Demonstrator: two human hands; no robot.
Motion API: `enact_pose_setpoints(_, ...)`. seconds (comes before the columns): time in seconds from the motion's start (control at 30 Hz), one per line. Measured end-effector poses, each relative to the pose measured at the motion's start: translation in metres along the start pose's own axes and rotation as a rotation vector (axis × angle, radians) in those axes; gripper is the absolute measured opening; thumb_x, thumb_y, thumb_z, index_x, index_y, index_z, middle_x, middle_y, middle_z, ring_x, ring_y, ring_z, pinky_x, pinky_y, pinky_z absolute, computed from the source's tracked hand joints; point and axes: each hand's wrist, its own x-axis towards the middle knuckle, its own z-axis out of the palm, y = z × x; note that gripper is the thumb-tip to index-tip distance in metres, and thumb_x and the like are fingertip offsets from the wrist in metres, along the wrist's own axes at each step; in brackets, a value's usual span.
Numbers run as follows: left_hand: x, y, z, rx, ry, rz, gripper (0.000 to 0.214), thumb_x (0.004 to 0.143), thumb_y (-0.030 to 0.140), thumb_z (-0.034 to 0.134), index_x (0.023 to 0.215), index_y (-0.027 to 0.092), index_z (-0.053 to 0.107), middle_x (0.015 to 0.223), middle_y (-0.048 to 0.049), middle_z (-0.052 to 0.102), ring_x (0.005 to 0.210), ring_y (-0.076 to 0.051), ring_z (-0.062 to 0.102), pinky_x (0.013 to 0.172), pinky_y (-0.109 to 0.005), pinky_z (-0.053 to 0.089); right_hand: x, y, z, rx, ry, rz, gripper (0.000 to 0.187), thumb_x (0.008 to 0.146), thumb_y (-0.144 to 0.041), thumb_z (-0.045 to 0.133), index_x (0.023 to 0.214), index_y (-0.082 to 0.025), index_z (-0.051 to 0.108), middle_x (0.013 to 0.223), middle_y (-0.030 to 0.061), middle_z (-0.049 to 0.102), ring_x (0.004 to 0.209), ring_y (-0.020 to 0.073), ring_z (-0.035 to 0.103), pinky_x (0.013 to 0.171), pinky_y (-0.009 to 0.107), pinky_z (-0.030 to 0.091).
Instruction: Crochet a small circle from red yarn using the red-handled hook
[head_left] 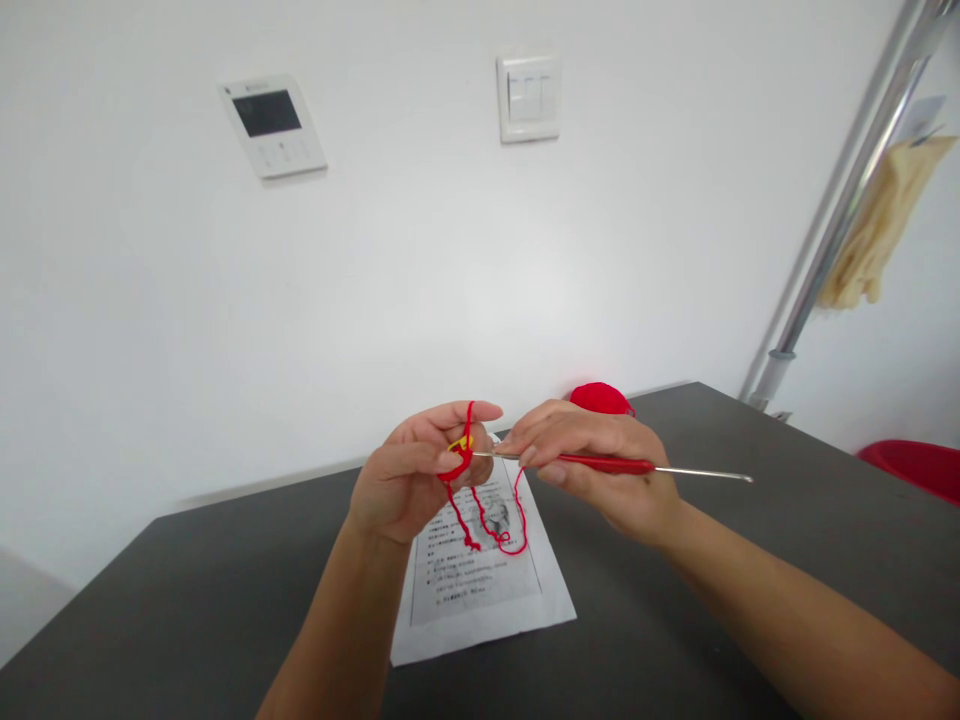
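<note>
My left hand (409,475) is raised above the table, fingers curled, pinching a strand of red yarn (469,480) that wraps over the index finger and hangs in loops below. A small yellow bit shows at the pinch. My right hand (600,470) grips a crochet hook (622,465) with a red handle and metal shaft; its tip points left into the yarn at my left fingers. A red yarn ball (600,398) sits on the table just behind my right hand.
A printed instruction sheet (480,590) lies on the dark grey table (187,610) under my hands. A white wall with a switch (529,98) and control panel (271,125) is behind. A metal pole (832,225), hanging gloves and a red object (919,465) are right.
</note>
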Motion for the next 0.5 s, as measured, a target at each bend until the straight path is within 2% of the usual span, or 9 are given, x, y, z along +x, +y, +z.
enact_pose_setpoints(0.07,-0.001,0.001,-0.001,0.009,-0.01,-0.006,0.033,0.063,0.016,0.069,0.095,0.012,0.077,0.054,0.0027,0.048,0.049,-0.009,0.036,0.053,-0.028,0.026,-0.001,-0.001,0.002,0.0,0.034,0.018,0.008,0.094,-0.02,0.066,0.097,-0.02,0.073,0.093,0.0093,0.078,0.093,0.0193,0.073,0.081,0.035,0.062)
enact_pose_setpoints(0.13,-0.001,0.001,-0.002,0.004,-0.018,-0.008,0.033,0.064,0.016,0.068,0.096,0.012,0.077,0.055,0.0024,0.049,0.049,-0.009,0.036,0.054,-0.028,0.027,0.0,-0.002,0.002,-0.07,0.011,-0.023,0.008,0.094,-0.019,0.065,0.098,-0.02,0.073,0.093,0.0092,0.079,0.094,0.0192,0.073,0.083,0.035,0.061)
enact_pose_setpoints(0.3,-0.002,0.003,-0.005,0.02,-0.016,-0.042,0.031,0.061,0.015,0.069,0.091,0.011,0.077,0.055,0.0022,0.048,0.048,-0.008,0.033,0.051,-0.027,0.023,0.004,-0.005,-0.008,-0.224,-0.201,-0.154,0.012,0.097,-0.018,0.06,0.101,-0.015,0.071,0.101,0.0141,0.079,0.102,0.0179,0.072,0.087,0.032,0.06)
enact_pose_setpoints(0.37,-0.002,0.004,-0.006,0.031,-0.026,-0.052,0.029,0.06,0.015,0.07,0.088,0.011,0.077,0.055,0.002,0.048,0.048,-0.008,0.034,0.051,-0.026,0.023,0.005,-0.005,-0.012,-0.183,-0.21,-0.136,0.013,0.098,-0.02,0.06,0.098,-0.014,0.072,0.098,0.0141,0.079,0.1,0.0178,0.072,0.087,0.031,0.06)
enact_pose_setpoints(0.5,-0.002,0.006,-0.006,0.078,-0.01,-0.05,0.023,0.057,0.014,0.072,0.079,0.011,0.078,0.054,-0.0004,0.054,0.05,-0.009,0.041,0.051,-0.026,0.028,0.003,-0.002,-0.012,-0.005,-0.135,-0.019,0.01,0.095,-0.02,0.065,0.097,-0.017,0.074,0.094,0.0115,0.079,0.095,0.019,0.073,0.083,0.033,0.061)
